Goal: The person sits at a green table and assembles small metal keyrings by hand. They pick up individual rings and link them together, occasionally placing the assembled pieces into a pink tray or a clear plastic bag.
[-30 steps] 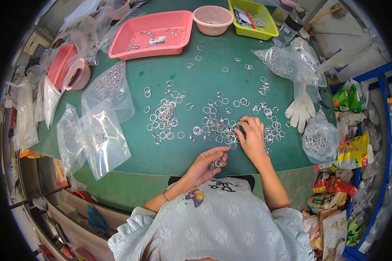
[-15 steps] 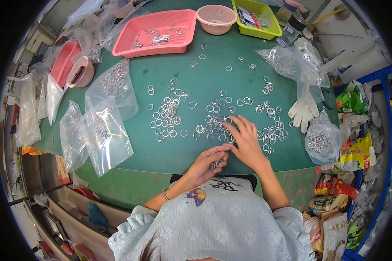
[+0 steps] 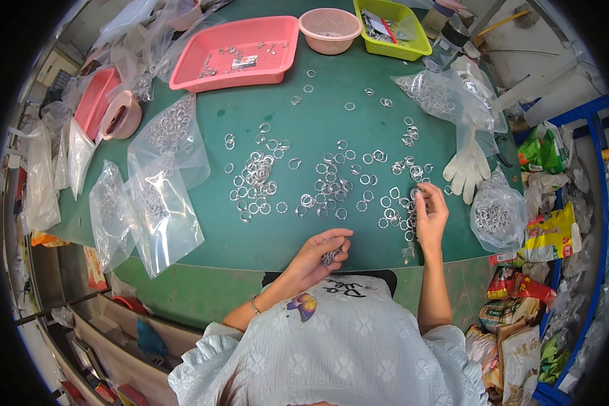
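Many small silver metal rings lie on the green table in loose groups. My left hand (image 3: 323,252), near the table's front edge, is curled round a cluster of silver rings (image 3: 331,256) in its palm. Over the right-hand ring group (image 3: 390,214), my right hand (image 3: 432,215) has its thumb and fingers pinched together at a silver ring (image 3: 415,194). Part of that group is hidden behind the hand. A middle group of rings (image 3: 330,177) lies beyond my left hand. Farther left is another ring group (image 3: 256,169).
Plastic bags of rings (image 3: 157,196) lie at left, another bag (image 3: 495,218) at right beside a white glove (image 3: 468,169). A pink tray (image 3: 183,80), a pale pink basket (image 3: 329,44) and a green basket (image 3: 413,52) stand along the back. A blue rack (image 3: 599,223) is on the right.
My right hand has moved right, from the middle ring group beside my left hand to the right-hand group. My left hand stays nearly in place, still curled round its rings.
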{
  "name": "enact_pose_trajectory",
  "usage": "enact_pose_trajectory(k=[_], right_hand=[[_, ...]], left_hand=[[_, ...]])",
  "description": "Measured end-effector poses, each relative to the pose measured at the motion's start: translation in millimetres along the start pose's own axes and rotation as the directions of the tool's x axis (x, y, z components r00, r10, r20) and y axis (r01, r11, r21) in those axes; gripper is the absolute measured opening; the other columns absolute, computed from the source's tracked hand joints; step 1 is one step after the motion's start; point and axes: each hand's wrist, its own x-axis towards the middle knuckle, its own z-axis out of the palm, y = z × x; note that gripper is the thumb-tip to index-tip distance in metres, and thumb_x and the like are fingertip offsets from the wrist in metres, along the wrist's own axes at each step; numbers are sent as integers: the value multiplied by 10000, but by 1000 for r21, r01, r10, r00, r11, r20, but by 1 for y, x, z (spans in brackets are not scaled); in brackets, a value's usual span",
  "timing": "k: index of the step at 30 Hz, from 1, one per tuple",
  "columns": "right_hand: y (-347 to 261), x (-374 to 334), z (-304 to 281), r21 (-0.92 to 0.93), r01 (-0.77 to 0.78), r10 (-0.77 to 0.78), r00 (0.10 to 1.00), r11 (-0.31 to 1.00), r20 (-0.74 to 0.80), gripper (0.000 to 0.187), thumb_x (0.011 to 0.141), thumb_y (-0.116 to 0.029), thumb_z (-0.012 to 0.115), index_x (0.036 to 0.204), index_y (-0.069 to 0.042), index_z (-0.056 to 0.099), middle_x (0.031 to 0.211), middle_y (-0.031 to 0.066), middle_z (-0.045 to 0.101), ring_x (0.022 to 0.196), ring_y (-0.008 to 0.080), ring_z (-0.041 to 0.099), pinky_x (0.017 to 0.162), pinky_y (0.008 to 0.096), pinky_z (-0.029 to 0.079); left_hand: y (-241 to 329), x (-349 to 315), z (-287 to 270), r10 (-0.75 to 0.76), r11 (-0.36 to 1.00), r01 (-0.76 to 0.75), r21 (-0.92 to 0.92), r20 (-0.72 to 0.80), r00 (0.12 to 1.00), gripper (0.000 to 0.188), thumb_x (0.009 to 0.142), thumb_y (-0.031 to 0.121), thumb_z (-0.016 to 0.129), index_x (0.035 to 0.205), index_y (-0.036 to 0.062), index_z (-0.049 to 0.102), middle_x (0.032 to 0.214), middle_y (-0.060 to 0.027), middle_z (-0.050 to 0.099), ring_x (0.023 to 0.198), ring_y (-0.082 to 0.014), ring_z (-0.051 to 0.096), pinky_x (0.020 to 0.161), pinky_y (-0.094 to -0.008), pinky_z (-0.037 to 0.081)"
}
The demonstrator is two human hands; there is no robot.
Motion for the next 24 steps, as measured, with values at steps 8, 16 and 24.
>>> enact_pose_trajectory(k=[8, 16, 24], right_hand=[[-19, -5, -2, -312, 195, -189, 981, 930, 47, 219, 747, -26, 628, 966, -40, 641, 1112, 107, 555, 1032, 286, 487, 884, 372, 390], [-24, -9, 27, -469, 322, -267, 947, 822, 180, 154, 663, -57, 701, 787, -40, 612, 995, 56, 586, 977, 267, 500, 820, 383, 368], [-68, -23, 32, 138, 188, -233, 749, 972, 620, 133, 708, -62, 684, 828, -21, 643, 891, 64, 623, 875, 242, 560, 813, 334, 412]], left_hand=[[1, -3, 1, -20, 999, 19, 47, 27, 999, 299, 951, 266, 446, 1057, 14, 565, 930, -79, 598, 755, -128, 575, 619, -225, 490], [-4, 0, 9, -62, 997, 62, 35, 2, 998, 393, 961, 296, 407, 1163, -25, 507, 1201, -162, 536, 1001, -219, 586, 867, -344, 505], [-13, 8, 1, 44, 991, -53, -125, -77, 996, 340, 942, 218, 459, 1192, -10, 489, 1112, -120, 568, 987, -205, 582, 827, -312, 519]])
